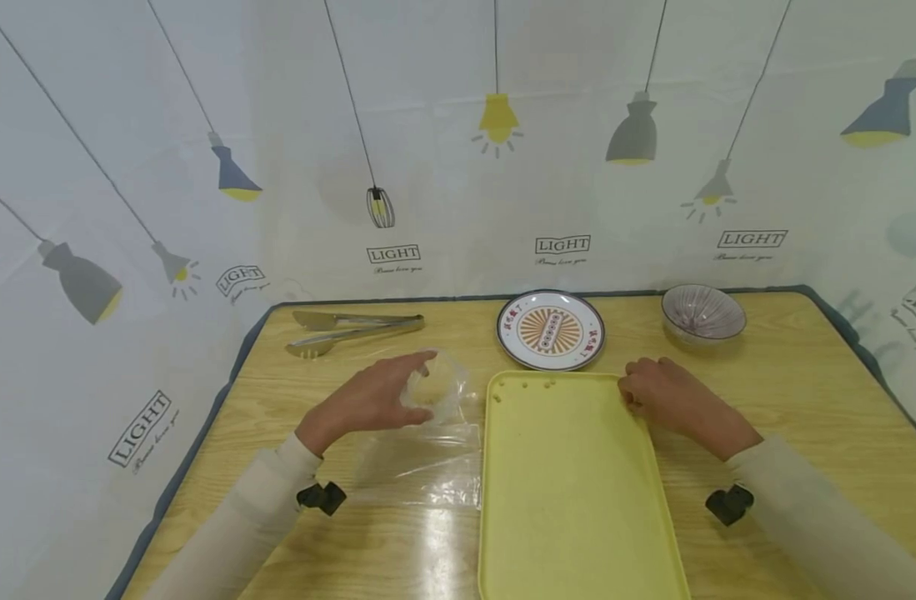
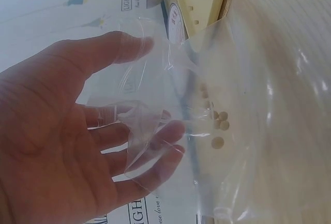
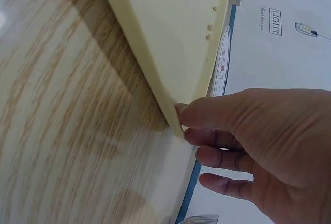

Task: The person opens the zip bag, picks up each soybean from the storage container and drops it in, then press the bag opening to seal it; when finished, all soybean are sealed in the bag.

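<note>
Near the middle of the table [image 1: 262, 417], a tray [image 1: 578, 492] runs lengthwise away from the person and serves as the clock's centre, with twelve on the far side. A few balls [image 1: 524, 385] lie on it from eleven toward twelve o'clock, close to the far edge, where the raised rim probably stops them from rolling off. At one o'clock the right hand [image 1: 663, 396] pinches the tray's far corner between thumb and fingertips, a narrow grip; it takes the rim, perhaps because that edge is easiest to grasp and lets the tray's floor go untouched. Whether the corner is raised from the table cannot be told. At ten o'clock the left hand [image 1: 375, 392] is spread wide at the mouth of a bag [image 1: 442, 467], thumb well apart from the fingers, with clear film about the fingertips; the spread seems meant to prevent the limp mouth from falling closed. The bag's lower part lies on the table just beside the tray's long edge, a position that likely leaves little gap between the two. More balls [image 2: 217, 142] show through the film in the left wrist view, apparently inside the bag. Farther out at ten o'clock, tongs [image 1: 318, 320] rest with their arms apart. A plate [image 1: 551, 331] sits at twelve, touching the tray's far edge or nearly so, and a bowl [image 1: 703, 317] stands at one, both beyond the hands, presumably set back so as not to obstruct them.
</note>
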### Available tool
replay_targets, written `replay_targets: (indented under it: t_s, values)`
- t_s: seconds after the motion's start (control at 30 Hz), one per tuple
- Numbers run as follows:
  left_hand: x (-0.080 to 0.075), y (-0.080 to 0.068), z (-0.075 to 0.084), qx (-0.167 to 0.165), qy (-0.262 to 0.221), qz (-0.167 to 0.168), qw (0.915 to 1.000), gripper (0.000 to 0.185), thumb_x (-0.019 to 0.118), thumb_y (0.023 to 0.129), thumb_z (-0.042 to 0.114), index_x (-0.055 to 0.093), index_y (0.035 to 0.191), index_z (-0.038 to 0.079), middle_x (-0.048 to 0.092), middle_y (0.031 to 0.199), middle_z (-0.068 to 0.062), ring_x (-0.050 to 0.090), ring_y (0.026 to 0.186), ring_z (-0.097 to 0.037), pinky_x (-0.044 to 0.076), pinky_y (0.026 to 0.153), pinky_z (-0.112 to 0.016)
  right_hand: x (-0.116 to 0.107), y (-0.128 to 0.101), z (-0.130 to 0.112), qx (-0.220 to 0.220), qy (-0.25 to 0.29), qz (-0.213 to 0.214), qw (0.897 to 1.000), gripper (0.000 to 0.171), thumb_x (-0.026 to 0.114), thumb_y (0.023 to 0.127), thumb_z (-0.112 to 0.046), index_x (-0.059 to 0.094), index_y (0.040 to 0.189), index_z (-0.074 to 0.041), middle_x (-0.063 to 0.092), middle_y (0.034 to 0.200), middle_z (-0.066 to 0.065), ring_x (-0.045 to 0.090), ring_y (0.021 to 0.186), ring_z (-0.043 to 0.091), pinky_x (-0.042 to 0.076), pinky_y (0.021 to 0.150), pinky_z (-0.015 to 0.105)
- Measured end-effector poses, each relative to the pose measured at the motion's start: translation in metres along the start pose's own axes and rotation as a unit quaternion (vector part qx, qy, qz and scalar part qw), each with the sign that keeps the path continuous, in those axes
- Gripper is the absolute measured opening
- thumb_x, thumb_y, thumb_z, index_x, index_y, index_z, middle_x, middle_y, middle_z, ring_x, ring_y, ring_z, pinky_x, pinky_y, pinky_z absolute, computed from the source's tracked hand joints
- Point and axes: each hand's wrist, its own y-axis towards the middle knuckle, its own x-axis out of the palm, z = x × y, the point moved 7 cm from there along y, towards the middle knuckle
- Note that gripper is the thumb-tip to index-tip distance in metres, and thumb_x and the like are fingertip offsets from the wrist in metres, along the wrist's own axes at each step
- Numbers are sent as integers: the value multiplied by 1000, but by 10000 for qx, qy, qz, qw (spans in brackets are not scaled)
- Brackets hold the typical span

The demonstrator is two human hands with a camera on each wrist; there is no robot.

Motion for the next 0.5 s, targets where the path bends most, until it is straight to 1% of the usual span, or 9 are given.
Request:
replay_targets:
  t_s: [0.13, 0.37, 0.5]
  values:
    - [2, 1, 0, -38, -19, -41, 10000, 84, 75, 91, 35, 31, 159, 10, 60, 138, -9, 64, 107, -21, 52, 92, -46, -1, 0, -1, -12, -67, 71, 10000, 24, 80, 79, -1, 63, 70, -16, 51, 69, -5, 49, 67, 14, 43, 61, 35]
    - [2, 2, 2, 25, 49, -32, 10000, 85, 75, 91, 36, 32, 158, 10, 61, 137, -9, 64, 104, -21, 52, 93, -47, -6, 4, -5, -63, -121, 182, 9997, 30, 77, 81, 0, 56, 66, -16, 44, 66, -5, 41, 64, 12, 36, 60, 31]
    - [3, 3, 2, 11, 54, -55, 10000, 85, 75, 91, 36, 31, 159, 10, 61, 138, -9, 64, 105, -21, 52, 94, -47, -7, 12, -8, -98, -225, 97, 9997, 26, 79, 81, -4, 59, 69, -16, 49, 68, -4, 46, 67, 14, 39, 62, 33]
